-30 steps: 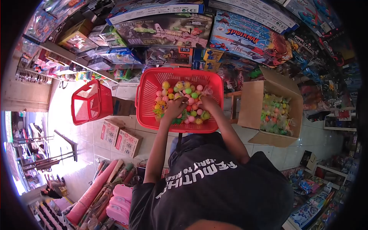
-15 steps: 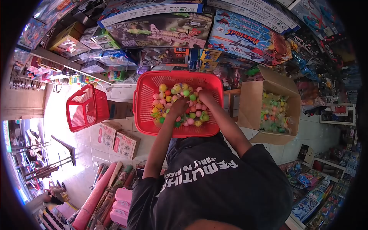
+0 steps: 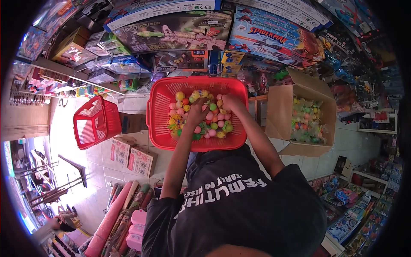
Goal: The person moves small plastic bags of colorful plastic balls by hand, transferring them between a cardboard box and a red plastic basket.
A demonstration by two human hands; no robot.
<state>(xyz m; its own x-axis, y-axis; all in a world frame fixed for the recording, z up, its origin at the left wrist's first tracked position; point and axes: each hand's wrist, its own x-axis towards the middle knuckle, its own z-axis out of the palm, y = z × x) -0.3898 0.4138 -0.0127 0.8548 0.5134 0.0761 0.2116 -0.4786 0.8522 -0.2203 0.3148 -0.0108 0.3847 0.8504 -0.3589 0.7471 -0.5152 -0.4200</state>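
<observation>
A red plastic basket (image 3: 159,136) stands in front of me, partly filled with small balls (image 3: 212,126) in pink, yellow, green and orange. Some balls appear to be in clear wrapping. My left hand (image 3: 198,113) is over the middle of the heap, its fingers curled down among the balls; what they grip is too small to make out. Near the basket's right wall, my right hand (image 3: 229,103) is closed at the edge of the heap, and its fingertips are mostly hidden.
A cardboard box (image 3: 280,112) with bagged colourful balls (image 3: 306,120) stands open at right. Another red basket (image 3: 97,122) is at left, near small cartons (image 3: 140,161) on the floor. Boxed toys (image 3: 274,36) fill the shelf ahead. Wrapped rolls (image 3: 112,217) lie lower left.
My left hand has shifted up and slightly left over the balls. My right hand stays near the right wall. The view has moved slightly.
</observation>
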